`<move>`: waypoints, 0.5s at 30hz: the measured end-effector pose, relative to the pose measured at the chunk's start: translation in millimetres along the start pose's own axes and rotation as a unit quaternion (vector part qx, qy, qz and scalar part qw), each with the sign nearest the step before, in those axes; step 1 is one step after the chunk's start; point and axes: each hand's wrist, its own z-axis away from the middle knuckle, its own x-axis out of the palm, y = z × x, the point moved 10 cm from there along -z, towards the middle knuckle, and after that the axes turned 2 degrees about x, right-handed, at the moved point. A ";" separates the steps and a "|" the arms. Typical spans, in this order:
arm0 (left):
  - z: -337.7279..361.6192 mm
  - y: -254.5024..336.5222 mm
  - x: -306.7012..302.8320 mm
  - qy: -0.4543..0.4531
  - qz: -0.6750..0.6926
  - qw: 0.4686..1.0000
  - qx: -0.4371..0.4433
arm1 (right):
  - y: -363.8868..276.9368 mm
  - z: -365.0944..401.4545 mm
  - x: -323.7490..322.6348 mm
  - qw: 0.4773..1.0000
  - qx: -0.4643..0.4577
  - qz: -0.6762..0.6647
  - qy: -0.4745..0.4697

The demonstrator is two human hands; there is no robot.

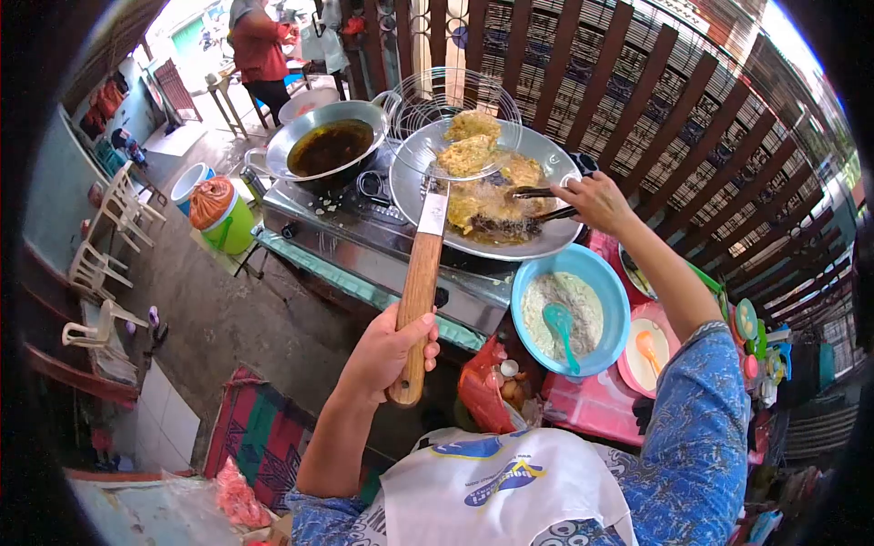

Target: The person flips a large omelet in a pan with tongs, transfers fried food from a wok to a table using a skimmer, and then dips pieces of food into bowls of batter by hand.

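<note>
My left hand is closed round the wooden handle of a wire skimmer, whose round wire basket is over the near-left part of a wide wok. Golden fritters lie in the basket. More fritters sit in bubbling oil below. From the wok's right side, my right hand grips dark tongs, their two arms apart and their tips down among the frying pieces.
Left of the wok, a second pan of dark oil stands on the stove. A blue basin of batter with a green ladle is at the front right, beside a pink bowl. Wooden slats rise behind. A person in red stands far back.
</note>
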 end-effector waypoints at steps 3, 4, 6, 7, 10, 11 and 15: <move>2.8 -3.6 -2.6 0.011 -0.002 1.000 -0.010 | -7.6 -6.6 10.3 1.000 0.005 -0.006 0.023; 3.8 -4.5 -3.8 0.014 -0.001 1.000 -0.009 | -7.7 -7.4 12.3 1.000 0.003 -0.006 0.024; 5.7 -7.7 -7.4 0.020 -0.003 1.000 -0.013 | -4.0 -8.3 17.2 1.000 0.014 -0.028 0.005; 6.7 -8.2 -8.9 0.022 -0.003 1.000 -0.012 | -1.2 -6.7 14.9 0.999 0.015 -0.037 0.015; 8.5 -7.9 -11.1 0.020 -0.008 1.000 -0.007 | 13.1 -0.5 5.2 0.995 0.042 -0.086 -0.009; 8.7 -7.3 -12.6 0.022 -0.016 1.000 -0.001 | 20.3 1.3 8.2 0.993 0.064 -0.095 -0.029; 8.4 -7.1 -16.2 0.032 -0.030 0.999 0.008 | 48.7 13.5 -3.0 0.978 0.139 -0.140 -0.073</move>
